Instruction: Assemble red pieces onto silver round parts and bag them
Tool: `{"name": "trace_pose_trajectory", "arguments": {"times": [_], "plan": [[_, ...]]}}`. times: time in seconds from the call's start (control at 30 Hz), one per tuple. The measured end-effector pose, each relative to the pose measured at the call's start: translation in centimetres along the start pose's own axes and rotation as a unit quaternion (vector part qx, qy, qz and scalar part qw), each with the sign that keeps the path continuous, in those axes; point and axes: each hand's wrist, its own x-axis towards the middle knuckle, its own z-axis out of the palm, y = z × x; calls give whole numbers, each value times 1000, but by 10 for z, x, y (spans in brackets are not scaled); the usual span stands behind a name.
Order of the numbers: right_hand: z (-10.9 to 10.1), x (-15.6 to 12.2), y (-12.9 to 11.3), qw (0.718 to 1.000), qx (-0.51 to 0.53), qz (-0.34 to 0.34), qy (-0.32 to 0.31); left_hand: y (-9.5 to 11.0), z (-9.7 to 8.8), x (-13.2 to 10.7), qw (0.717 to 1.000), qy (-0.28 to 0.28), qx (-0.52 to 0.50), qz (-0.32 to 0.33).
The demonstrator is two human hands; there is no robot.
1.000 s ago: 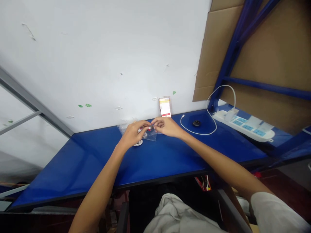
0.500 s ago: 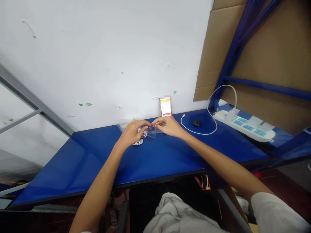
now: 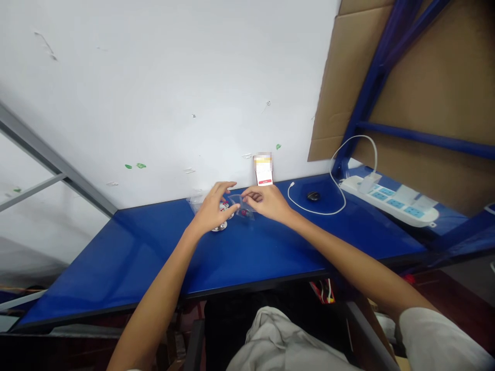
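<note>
My right hand point(image 3: 266, 201) pinches the edge of a small clear plastic bag point(image 3: 244, 206), which hangs above the blue table point(image 3: 247, 257). Inside the bag shows a small red item point(image 3: 243, 212), too small to name. My left hand point(image 3: 214, 207) is just left of the bag, thumb and fingers apart, with nothing held. Partly hidden beneath it lie several round white and silvery discs point(image 3: 220, 226) with red bits on them. More clear plastic point(image 3: 195, 201) lies behind my left hand, against the wall.
A phone point(image 3: 264, 172) with a lit screen leans on the white wall. To the right are a black mouse point(image 3: 313, 196), a white cable point(image 3: 325, 212) and a white power strip point(image 3: 390, 201). A blue metal frame point(image 3: 371, 93) rises at the right.
My left fingers have parted and drawn away from the bag toward the left. The bag now hangs from my right hand alone, with the red item lower in it.
</note>
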Motion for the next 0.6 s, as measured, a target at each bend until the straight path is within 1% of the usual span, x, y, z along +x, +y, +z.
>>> {"name": "trace_pose_trajectory", "arguments": {"times": [0.07, 0.1, 0.13, 0.2, 0.3, 0.37, 0.43, 0.47, 0.5, 0.53, 0.6], "plan": [[0, -1, -1, 1000, 12, 7, -4, -7, 8, -1, 995, -62, -55, -59], [0, -1, 0, 1000, 29, 8, -8, -10, 12, -1, 989, -83, -83, -85], [-1, -2, 1, 999, 52, 6, -15, -13, 15, -1, 984, -88, -114, -106], [-2, -2, 6, 994, 103, 0, -41, -15, 19, 0, 976, -72, -164, -127], [-4, -2, 16, 976, 183, 17, -120, -12, 16, 1, 970, -40, -218, -102], [-2, -2, 20, 949, 248, 44, -189, -8, 11, 1, 964, -35, -249, -81], [3, -2, 22, 915, 306, 69, -254, -6, 8, 0, 960, -40, -266, -72], [6, -2, 21, 901, 324, 78, -277, -4, 6, 0, 961, -45, -266, -68], [9, -1, 21, 893, 331, 84, -293, -4, 4, 0, 961, -52, -264, -61], [11, -1, 21, 892, 327, 86, -301, -3, 1, 0, 962, -59, -262, -52], [13, 1, 22, 904, 294, 84, -298, -5, -7, 2, 964, -72, -256, -32]]}}
